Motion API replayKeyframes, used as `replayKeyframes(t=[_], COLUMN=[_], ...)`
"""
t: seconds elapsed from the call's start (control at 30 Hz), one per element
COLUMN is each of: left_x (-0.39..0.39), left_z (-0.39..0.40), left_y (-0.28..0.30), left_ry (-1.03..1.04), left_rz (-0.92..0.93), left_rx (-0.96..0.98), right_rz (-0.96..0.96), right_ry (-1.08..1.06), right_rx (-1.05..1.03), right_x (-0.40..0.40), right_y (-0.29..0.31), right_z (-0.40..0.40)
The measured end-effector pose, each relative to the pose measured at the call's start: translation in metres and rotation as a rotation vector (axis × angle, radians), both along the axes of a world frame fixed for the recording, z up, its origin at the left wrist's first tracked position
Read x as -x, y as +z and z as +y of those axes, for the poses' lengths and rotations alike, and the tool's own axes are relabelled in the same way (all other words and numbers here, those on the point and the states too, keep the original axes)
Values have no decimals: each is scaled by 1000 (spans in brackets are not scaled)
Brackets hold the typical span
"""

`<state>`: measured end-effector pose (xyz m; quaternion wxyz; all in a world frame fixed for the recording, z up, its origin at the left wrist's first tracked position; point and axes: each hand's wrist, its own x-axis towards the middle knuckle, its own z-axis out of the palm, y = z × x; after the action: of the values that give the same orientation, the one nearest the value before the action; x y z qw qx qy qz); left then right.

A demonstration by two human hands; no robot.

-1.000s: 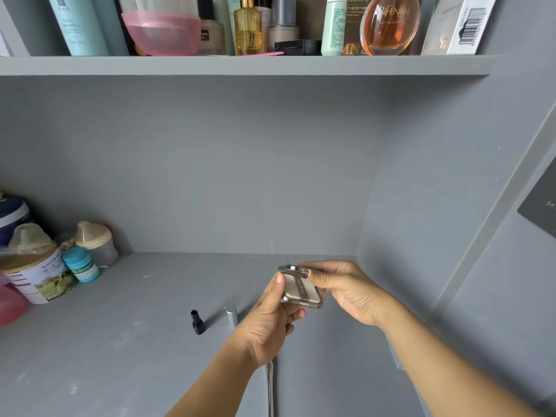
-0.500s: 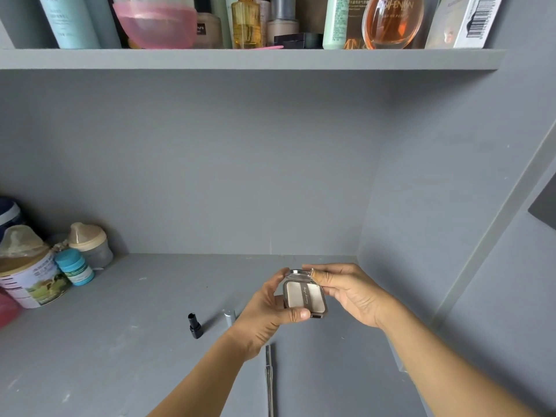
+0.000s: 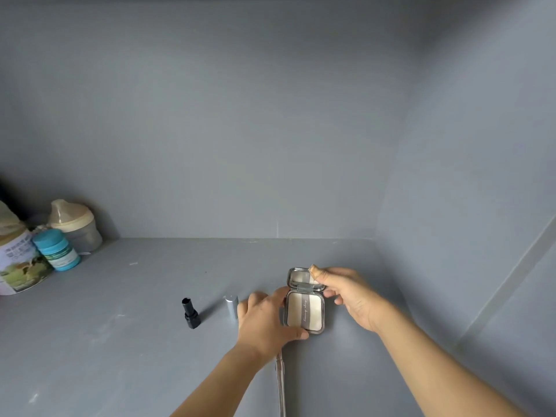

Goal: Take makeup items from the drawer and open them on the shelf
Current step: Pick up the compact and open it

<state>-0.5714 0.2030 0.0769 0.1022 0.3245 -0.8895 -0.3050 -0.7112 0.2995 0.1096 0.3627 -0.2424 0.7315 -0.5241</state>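
A silver powder compact [image 3: 305,313] lies open on the grey shelf [image 3: 120,341], its cream pan facing up and its mirrored lid [image 3: 301,278] raised at the back. My left hand [image 3: 267,322] grips the compact's base from the left, thumb at its front edge. My right hand [image 3: 349,296] holds the lid's right corner between thumb and fingers. To the left an uncapped black lipstick [image 3: 190,313] stands upright, with its silver cap [image 3: 231,306] beside it, close to my left knuckles.
A thin silver stick-like item [image 3: 281,383] lies on the shelf below my left hand. At the far left stand a milk powder tin [image 3: 18,263], a blue-lidded jar [image 3: 57,249] and a beige-lidded container [image 3: 76,227]. Grey walls close the back and right.
The compact went from held in the air and shut to resting on the shelf with its lid raised. My view tilted down, so the upper shelf is out of sight.
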Motion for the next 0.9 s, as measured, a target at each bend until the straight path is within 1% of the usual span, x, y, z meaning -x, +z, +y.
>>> replayKeyframes(t=[0.1,0.2,0.47,0.63,0.9], left_x=[-1,-2,0,-1,-3], left_z=[-6,-11,-14,-13,-6], left_y=[-13,-19,-25,-25,-19], left_ry=[-2,16,17,20,51], left_rz=[-33,-48,-94,-87,-108], left_rx=[95,138,136,118,84], right_rz=[-5,-12,-9,14,21], right_ry=[-7,-23,-84,-43,-93], right_rx=[-9,12,64,117,189], right_x=[1,-2,-2,-4,-3], right_y=[-14,-21,-28,-31,-30], right_z=[-9,-16,-25,-25,-19])
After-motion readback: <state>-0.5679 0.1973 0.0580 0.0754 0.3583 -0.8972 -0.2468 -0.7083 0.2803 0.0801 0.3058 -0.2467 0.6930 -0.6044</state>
